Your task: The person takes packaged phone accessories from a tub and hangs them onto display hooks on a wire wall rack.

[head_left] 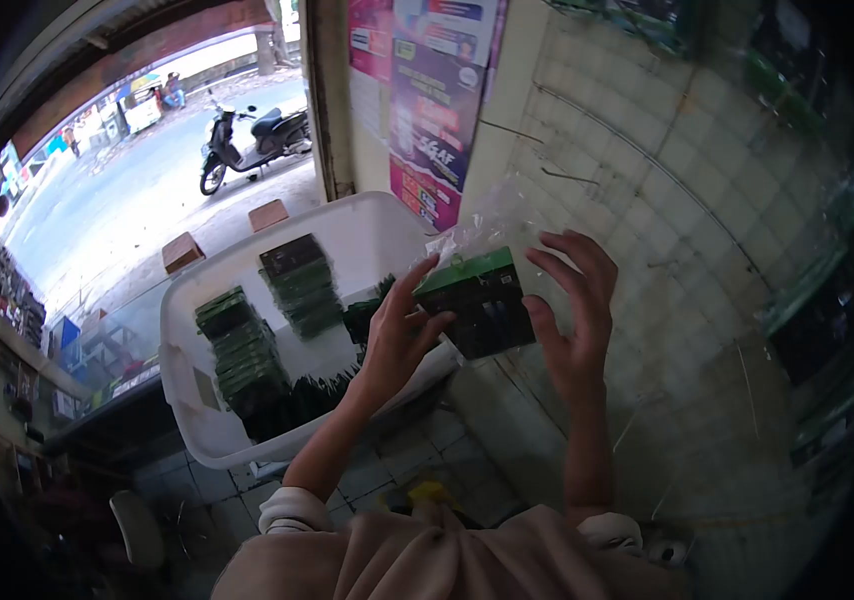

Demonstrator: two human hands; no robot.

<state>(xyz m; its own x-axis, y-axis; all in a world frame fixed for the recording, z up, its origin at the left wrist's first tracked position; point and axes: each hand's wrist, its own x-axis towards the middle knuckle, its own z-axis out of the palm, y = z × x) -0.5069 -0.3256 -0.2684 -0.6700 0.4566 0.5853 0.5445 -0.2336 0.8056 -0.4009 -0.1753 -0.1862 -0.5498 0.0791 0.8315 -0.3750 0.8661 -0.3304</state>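
Note:
A black package with a green top (482,315), in clear plastic wrap, is held up in front of the wall. My left hand (399,325) grips its left side between thumb and fingers. At its right edge is my right hand (579,300), fingers spread and curved, with the thumb near the package's side. Loose clear plastic (492,222) rises above the package. Below and to the left, a white tub (187,335) holds stacks of similar green and black packages (247,355).
A wire grid (647,200) with hooks covers the wall on the right, with packages hanging at its far right (812,310). Posters (437,110) are beside the doorway. Two bricks (182,252) lie behind the tub. A parked scooter (252,140) stands outside.

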